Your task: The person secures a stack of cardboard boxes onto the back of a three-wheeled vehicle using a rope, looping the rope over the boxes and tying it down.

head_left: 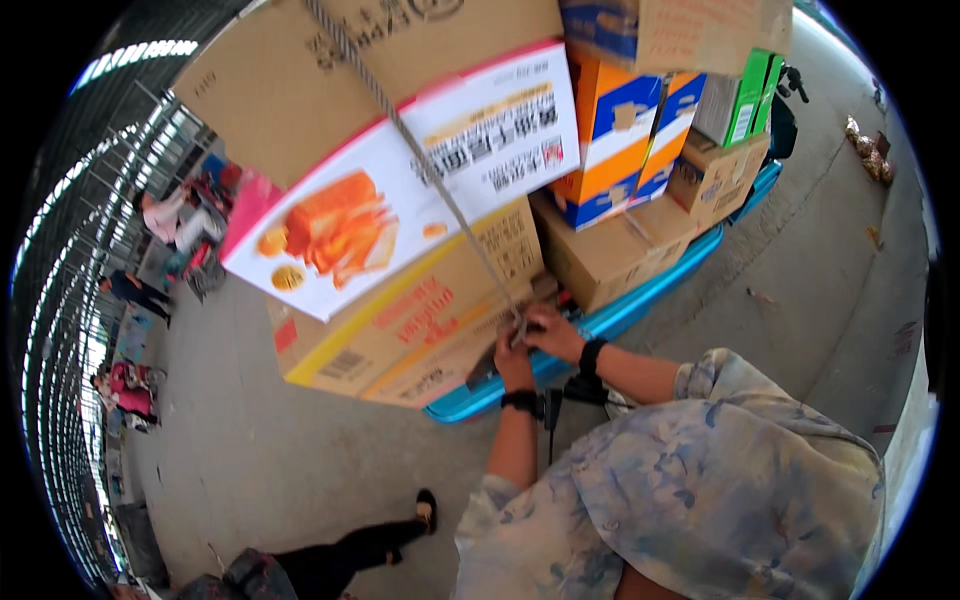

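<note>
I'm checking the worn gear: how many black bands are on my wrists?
2: the left black band, just behind the left hand, and the right black band, just behind the right hand. Both hands are at the rope; no band seems hidden.

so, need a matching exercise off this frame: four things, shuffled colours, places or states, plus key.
Things
1. Rope
2. Wristbands
3. Green box
4. Rim

Matches
A. Light blue, below the stack
B. On a brown carton, toward the right end
C. Black
D. Across the white-fronted carton, down to the left hand and right hand

Pairs: 1-D, 2-C, 3-B, 4-A
</note>
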Motion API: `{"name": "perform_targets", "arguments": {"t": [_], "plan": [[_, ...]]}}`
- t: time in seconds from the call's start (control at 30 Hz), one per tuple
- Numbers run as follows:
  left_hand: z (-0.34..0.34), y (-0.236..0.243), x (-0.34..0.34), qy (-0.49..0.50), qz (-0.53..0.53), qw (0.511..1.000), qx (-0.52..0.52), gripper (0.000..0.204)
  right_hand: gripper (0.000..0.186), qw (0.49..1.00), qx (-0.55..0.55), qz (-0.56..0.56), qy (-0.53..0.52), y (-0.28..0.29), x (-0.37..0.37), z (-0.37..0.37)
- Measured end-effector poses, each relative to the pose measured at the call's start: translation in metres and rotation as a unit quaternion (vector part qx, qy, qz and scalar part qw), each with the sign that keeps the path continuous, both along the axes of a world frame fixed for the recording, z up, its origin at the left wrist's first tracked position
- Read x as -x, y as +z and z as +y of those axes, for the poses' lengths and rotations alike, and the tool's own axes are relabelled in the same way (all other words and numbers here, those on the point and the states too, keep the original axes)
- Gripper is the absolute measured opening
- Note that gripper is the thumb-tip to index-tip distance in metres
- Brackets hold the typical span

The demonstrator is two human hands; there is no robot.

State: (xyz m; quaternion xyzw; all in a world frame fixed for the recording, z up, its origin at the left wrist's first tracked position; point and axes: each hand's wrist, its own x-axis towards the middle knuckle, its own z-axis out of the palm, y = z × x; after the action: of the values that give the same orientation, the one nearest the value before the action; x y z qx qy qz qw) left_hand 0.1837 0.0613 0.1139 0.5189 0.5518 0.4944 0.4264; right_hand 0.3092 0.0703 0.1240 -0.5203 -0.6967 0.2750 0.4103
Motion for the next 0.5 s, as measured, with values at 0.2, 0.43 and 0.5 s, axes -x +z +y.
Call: {"name": "perform_targets", "arguments": {"t": [0.2,0.43,0.5], "plan": [[-0.015,0.043,-0.003,-0.002,-0.113,0.993,0.029,0.021,0.032,0.94,0.231,0.245,0.059,0.044,-0.002,-0.017],[-0.007,0.025,0.001,0.024,-0.256,0.965,0.054,0.021,0.025,0.923,0.298,0.212,0.116,0.033,-0.008,0.001],[-0.007,0.036,0.008,0.002,-0.24,0.969,0.066,0.021,0.022,0.948,0.248,0.157,0.121,0.035,-0.003,-0.001]]}}
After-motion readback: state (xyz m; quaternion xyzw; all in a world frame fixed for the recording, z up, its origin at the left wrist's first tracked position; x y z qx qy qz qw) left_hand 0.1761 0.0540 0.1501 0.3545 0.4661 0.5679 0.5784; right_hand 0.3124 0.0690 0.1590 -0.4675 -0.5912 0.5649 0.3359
